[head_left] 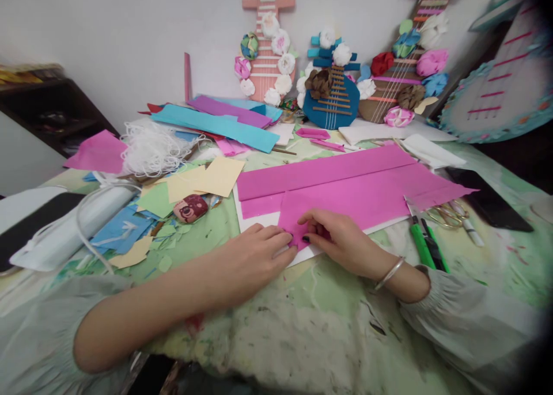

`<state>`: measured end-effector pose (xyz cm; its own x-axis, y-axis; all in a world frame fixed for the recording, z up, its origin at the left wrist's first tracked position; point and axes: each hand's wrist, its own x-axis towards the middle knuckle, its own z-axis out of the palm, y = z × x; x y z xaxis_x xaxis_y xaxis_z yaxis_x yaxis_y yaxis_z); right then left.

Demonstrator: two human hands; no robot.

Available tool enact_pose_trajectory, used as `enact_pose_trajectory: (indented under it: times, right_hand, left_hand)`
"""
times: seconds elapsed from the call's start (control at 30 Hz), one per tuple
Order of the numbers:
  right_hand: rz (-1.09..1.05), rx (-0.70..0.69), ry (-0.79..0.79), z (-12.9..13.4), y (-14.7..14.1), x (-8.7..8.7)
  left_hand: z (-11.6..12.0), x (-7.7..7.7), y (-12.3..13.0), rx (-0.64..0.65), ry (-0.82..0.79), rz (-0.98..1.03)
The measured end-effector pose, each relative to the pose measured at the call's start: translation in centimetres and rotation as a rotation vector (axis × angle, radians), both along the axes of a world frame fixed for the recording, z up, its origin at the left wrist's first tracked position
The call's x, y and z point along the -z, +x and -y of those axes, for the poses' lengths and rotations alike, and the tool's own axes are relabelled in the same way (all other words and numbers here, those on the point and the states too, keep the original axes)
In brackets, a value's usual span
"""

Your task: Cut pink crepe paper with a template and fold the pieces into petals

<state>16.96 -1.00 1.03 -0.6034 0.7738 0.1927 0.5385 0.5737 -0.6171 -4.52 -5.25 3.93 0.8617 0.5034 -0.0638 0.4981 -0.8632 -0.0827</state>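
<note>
A magenta-pink sheet of paper lies across a white sheet, with a long folded band along its far side. At its near left corner, my left hand grips the paper's edge with bent fingers. Close beside it, my right hand, with a bangle at the wrist, has its thumb and fingers curled in at the same corner. What lies between the fingertips is partly hidden. Green-handled scissors lie right of my right hand, their tips touching the pink sheet.
Paper-flower-decorated lute models lean against the wall. White string, blue paper strips and cream paper pieces lie at the left and back. A dark phone and gold-handled scissors are at the right.
</note>
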Motion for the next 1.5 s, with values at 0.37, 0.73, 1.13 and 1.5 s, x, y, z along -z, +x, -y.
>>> enact_pose_trajectory:
  times: [0.37, 0.73, 1.13, 1.5]
  right_hand:
    - [-0.007, 0.03, 0.023, 0.16, 0.18, 0.23]
    - [-0.01, 0.05, 0.091, 0.28, 0.22, 0.2]
    - [0.089, 0.09, 0.051, 0.05, -0.28, -0.1]
    - [0.109, 0.11, 0.057, 0.29, -0.25, -0.31]
  left_hand:
    - [-0.44, 0.05, -0.22, 0.033, -0.019, 0.1]
    - [-0.55, 0.42, -0.41, 0.029, -0.005, 0.136]
    - [-0.63, 0.1, -0.3, 0.008, -0.014, 0.06]
    - [-0.69, 0.25, -0.32, 0.019, -0.002, 0.069]
